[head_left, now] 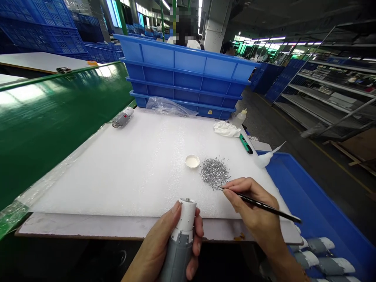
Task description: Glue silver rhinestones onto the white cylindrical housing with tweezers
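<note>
My left hand is wrapped round a grey and white cylindrical part, held upright at the front edge of the table, its white end up. Small studs dot its surface. In my right hand is a thin black pointed tool, pinched near its tip. That tip touches the lower edge of a pile of small silvery pieces on the white foam sheet. Just left of the pile sits a small round white dish.
Stacked blue crates stand behind the sheet. At right are a white cloth, a green cutter, a squeeze bottle and a blue bin with similar parts. Another such part lies back left. A person sits beyond the crates.
</note>
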The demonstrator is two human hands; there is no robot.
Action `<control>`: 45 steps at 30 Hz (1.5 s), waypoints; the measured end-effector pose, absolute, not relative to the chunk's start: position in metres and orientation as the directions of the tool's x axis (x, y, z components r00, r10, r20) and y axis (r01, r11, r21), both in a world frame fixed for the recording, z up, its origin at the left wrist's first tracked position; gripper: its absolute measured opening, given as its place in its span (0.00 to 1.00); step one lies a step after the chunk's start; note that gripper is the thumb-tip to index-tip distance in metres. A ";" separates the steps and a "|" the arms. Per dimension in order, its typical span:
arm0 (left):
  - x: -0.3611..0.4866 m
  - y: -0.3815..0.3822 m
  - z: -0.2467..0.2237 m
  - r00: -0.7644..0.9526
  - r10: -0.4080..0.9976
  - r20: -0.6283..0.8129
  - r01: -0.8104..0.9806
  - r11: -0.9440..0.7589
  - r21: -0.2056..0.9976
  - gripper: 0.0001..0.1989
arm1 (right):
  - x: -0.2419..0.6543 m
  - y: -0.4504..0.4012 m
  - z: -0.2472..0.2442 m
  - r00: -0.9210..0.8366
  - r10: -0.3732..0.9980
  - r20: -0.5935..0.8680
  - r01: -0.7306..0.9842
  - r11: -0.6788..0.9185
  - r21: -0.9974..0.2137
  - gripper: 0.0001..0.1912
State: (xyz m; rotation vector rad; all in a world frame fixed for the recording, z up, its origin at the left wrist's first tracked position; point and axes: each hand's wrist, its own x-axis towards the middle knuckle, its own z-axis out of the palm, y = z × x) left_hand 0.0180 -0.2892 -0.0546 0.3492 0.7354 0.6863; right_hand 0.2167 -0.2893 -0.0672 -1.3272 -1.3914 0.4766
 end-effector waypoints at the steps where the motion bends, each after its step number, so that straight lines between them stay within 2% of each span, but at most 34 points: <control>1: 0.018 -0.288 -0.055 0.524 0.706 -0.477 -0.464 0.706 0.535 0.21 | 0.220 -0.285 -0.073 0.232 0.883 0.408 0.444 0.277 -0.852 0.06; 5: 0.017 -0.287 -0.053 0.478 0.775 -0.413 -0.458 0.622 0.635 0.16 | 0.223 -0.275 -0.088 0.186 0.892 0.411 0.493 0.277 -0.825 0.08; 8: 0.018 -0.287 -0.050 0.421 0.778 -0.467 -0.408 0.622 0.669 0.13 | 0.222 -0.272 -0.093 0.141 0.886 0.441 0.542 0.304 -0.784 0.07; 16: 0.020 -0.283 -0.051 0.369 0.766 -0.527 -0.383 0.641 0.665 0.12 | 0.222 -0.274 -0.094 -0.123 0.792 0.599 0.631 0.528 -0.568 0.07; 21: 0.021 -0.282 -0.051 0.341 0.765 -0.546 -0.399 0.644 0.653 0.13 | 0.218 -0.272 -0.092 -0.157 0.752 0.640 0.652 0.566 -0.504 0.08; 26: 0.022 -0.282 -0.052 0.339 0.772 -0.538 -0.388 0.635 0.668 0.14 | 0.217 -0.272 -0.091 -0.128 0.769 0.626 0.650 0.542 -0.533 0.08; 30: 0.023 -0.282 -0.052 0.338 0.782 -0.524 -0.343 0.621 0.705 0.15 | 0.218 -0.277 -0.090 -0.020 0.815 0.579 0.627 0.461 -0.628 0.07; 33: 0.028 -0.282 -0.052 0.306 0.805 -0.508 -0.347 0.591 0.728 0.16 | 0.214 -0.285 -0.082 0.066 0.833 0.549 0.582 0.415 -0.699 0.07; 37: 0.036 -0.282 -0.052 0.319 0.820 -0.476 -0.386 0.571 0.724 0.13 | 0.203 -0.300 -0.069 0.107 0.839 0.534 0.463 0.434 -0.773 0.09; 41: 0.041 -0.280 -0.052 0.363 0.786 -0.500 -0.499 0.618 0.608 0.13 | 0.195 -0.308 -0.064 0.039 0.805 0.591 0.373 0.537 -0.756 0.14; 45: 0.042 -0.281 -0.053 0.423 0.726 -0.543 -0.576 0.678 0.457 0.14 | 0.195 -0.315 -0.067 -0.080 0.781 0.620 0.381 0.599 -0.704 0.21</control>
